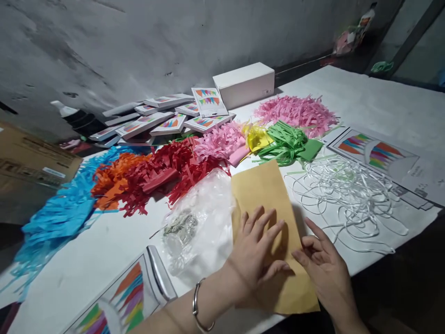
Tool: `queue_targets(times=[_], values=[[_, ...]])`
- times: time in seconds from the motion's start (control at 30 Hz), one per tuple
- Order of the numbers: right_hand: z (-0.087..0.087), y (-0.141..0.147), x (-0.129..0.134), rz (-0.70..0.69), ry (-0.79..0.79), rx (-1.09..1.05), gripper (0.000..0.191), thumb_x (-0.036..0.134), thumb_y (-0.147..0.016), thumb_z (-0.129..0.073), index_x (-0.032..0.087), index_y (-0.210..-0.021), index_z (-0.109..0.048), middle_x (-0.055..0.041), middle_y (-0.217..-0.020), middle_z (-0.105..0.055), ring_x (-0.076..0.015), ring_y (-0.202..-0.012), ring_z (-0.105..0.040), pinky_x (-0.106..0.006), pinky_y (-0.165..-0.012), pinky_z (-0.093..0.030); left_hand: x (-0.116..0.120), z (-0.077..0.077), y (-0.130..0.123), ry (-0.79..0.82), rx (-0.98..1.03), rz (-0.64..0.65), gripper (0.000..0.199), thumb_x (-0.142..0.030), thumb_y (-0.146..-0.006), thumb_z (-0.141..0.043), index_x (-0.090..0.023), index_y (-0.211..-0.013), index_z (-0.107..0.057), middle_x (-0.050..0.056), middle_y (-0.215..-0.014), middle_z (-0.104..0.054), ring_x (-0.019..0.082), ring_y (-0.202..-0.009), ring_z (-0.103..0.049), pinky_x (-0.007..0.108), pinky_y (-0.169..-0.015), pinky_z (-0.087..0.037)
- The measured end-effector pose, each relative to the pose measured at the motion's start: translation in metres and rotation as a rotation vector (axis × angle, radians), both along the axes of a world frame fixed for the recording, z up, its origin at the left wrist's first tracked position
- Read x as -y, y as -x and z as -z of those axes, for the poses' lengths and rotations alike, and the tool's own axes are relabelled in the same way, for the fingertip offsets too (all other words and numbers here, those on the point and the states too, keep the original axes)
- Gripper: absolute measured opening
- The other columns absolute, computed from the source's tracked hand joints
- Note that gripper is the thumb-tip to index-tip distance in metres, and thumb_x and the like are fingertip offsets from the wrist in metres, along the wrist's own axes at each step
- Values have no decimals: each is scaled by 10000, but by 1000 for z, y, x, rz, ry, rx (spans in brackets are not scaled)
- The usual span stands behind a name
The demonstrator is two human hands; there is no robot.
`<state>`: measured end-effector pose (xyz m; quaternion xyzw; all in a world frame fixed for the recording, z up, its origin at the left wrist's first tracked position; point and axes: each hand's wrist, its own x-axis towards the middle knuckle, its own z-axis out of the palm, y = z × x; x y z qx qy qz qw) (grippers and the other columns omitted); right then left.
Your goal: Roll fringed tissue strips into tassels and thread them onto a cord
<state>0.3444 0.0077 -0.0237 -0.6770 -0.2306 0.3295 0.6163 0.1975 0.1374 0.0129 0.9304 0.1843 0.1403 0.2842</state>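
Note:
A yellow-brown paper sheet or flat envelope (264, 185) lies near the table's front edge, in front of me. My left hand (255, 248), with a silver bangle at its wrist, rests on it palm down, fingers spread. At the paper's right edge is my right hand (325, 264). Its index finger is stretched out, the other fingers are loosely bent, and the thumb tip lies over the paper's edge. Just left of the paper sits a clear plastic bag (208, 218) with greyish contents. A tangle of white cord (351, 199) lies to the right.
Fringed paper bundles run across the table: blue (62, 213), orange (114, 181), red (163, 171), pink (295, 111) and green (287, 141). Behind them are printed packs (170, 125) and a white box (245, 83). A cardboard carton (34, 167) stands left; printed sheets (378, 153) lie right.

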Motion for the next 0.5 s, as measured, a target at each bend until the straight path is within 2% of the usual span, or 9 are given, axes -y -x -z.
queue_targets(times=[0.07,0.17,0.23,0.3,0.33,0.4,0.47,0.5], values=[[-3,2,4,13,-32,-133,653,416,-797,-794,295,-1395,-562,55,-817,-599,-89,-666,-625,-193,-685,-541,-5,0,-8,-67,-34,44,791,-600,-907,-626,-261,-1561,-338,199,-1604,-371,460,-1528,-162,764,-1168,-31],[-3,-1,7,-7,-62,-276,575,401,-812,-793,310,-1349,-607,37,-849,-639,-102,-672,-660,-194,-654,-555,-12,-5,-12,-134,-67,71,866,-676,-865,-625,-265,-1564,-322,196,-1599,-382,459,-1530,-156,748,-1169,47],[0,-7,7,-69,-103,-319,534,368,-826,-789,304,-1330,-624,1,-901,-693,-137,-713,-707,-216,-656,-579,-14,-7,-7,-159,-30,0,866,-618,-882,-652,-284,-1583,-268,192,-1630,-321,446,-1541,-126,735,-1179,38],[6,-13,8,-119,-150,-337,512,323,-845,-778,313,-1331,-618,-43,-998,-737,-180,-815,-745,-251,-707,-605,-12,-6,3,-123,36,-176,851,-500,-921,-670,-326,-1602,-191,167,-1685,-179,420,-1556,-74,717,-1196,-20],[8,-15,8,-119,-178,-344,504,300,-855,-770,323,-1332,-612,-62,-1065,-745,-200,-888,-752,-274,-746,-613,-10,-5,9,-58,66,-281,847,-447,-936,-668,-350,-1606,-160,145,-1704,-109,406,-1562,-53,706,-1204,-62],[11,-15,8,-81,-236,-353,490,265,-875,-751,350,-1333,-598,-81,-1198,-731,-218,-1013,-739,-310,-820,-614,-5,-2,19,177,141,-466,853,-420,-935,-674,-382,-1603,-146,108,-1716,-53,386,-1564,-74,666,-1214,-167],[13,-13,8,-34,-286,-346,483,246,-886,-739,367,-1329,-591,-79,-1248,-719,-215,-1057,-728,-325,-851,-611,1,-1,24,512,257,-597,898,-455,-886,-725,-394,-1595,-176,92,-1712,-117,371,-1549,-185,593,-1208,-286],[13,-11,7,-17,-300,-336,475,245,-892,-732,371,-1327,-589,-75,-1251,-719,-212,-1061,-727,-328,-855,-611,4,-2,25,698,324,-652,928,-466,-848,-761,-397,-1587,-204,94,-1695,-200,367,-1520,-281,554,-1185,-356]])
